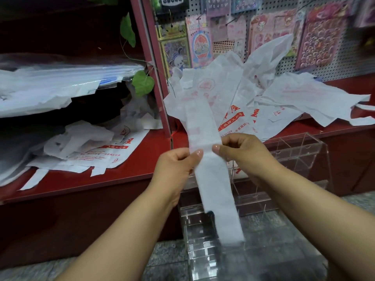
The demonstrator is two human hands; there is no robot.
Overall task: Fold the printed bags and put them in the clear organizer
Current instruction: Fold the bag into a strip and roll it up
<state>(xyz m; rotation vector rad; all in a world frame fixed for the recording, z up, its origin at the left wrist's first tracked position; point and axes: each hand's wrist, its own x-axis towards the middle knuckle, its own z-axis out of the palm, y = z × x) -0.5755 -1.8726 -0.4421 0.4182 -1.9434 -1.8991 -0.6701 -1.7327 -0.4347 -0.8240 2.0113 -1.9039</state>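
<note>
Above red shelf (121, 175), hands pinch folded bag (205, 134).

Folded bag strip (211, 171) hangs in front centre, pinched between left hand (178, 165) and right hand (241, 153), left of and above the clear organizer (300, 157). Organizer stands on the floor (284, 230) before the shelf (121, 175). Loose bags (284, 98) pile on the shelf behind; more bags (91, 151) lie left. Pegboard (334, 63) with sticker packs (322, 37) stands behind the pile.
</note>
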